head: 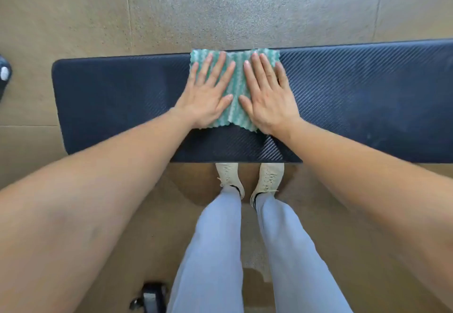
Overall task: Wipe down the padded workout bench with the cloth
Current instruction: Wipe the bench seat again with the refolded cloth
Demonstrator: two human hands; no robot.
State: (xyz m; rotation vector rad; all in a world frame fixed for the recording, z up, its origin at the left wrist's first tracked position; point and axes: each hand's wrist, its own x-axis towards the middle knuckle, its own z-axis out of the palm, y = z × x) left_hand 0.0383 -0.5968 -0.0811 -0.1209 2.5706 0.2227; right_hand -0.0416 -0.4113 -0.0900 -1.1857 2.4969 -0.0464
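Both your palms press flat, fingers straight: left hand [205, 97] and right hand [269, 97] side by side on the green cloth [235, 77], spread at the dark bench's [367, 102] far edge.

The cloth [235, 85] lies on the bench [367, 97] at its far edge. Left hand [208, 97] and right hand [267, 97] rest flat on it, side by side.

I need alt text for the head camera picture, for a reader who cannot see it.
Seen from above, the left hand and right hand press flat, side by side, on a green-and-white cloth spread on a dark padded workout bench. The person stands close against the bench on a speckled floor.
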